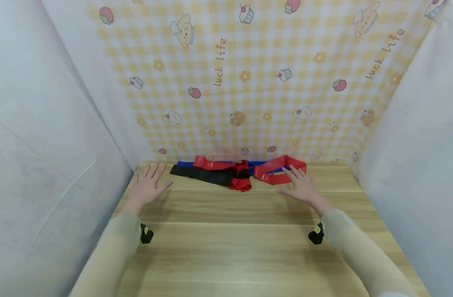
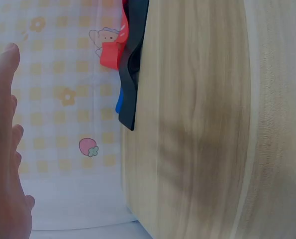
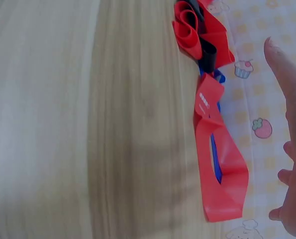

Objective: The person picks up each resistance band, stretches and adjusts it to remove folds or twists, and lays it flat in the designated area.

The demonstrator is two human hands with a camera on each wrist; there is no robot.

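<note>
At the back of the wooden table lies a tangle of flat elastic bands: a black band [image 1: 205, 175], a red band [image 1: 267, 173] bent into a loop, and a blue band [image 1: 187, 164] mostly hidden behind them. Bunched folds of red band [image 3: 187, 32] sit mid-pile beside black ones. My left hand [image 1: 148, 185] hovers over the table left of the bands, fingers spread and holding nothing. To the right, my right hand [image 1: 300, 185] hovers with fingers spread, its fingertips overlapping the red loop in the head view; the right wrist view shows it apart from the bands.
A yellow checked cloth [image 1: 245, 99] with cartoon prints hangs behind the table [image 1: 226, 247]. White sheets wall off the left side [image 1: 44, 144] and the right side [image 1: 415, 123]. Dark devices are strapped at both wrists.
</note>
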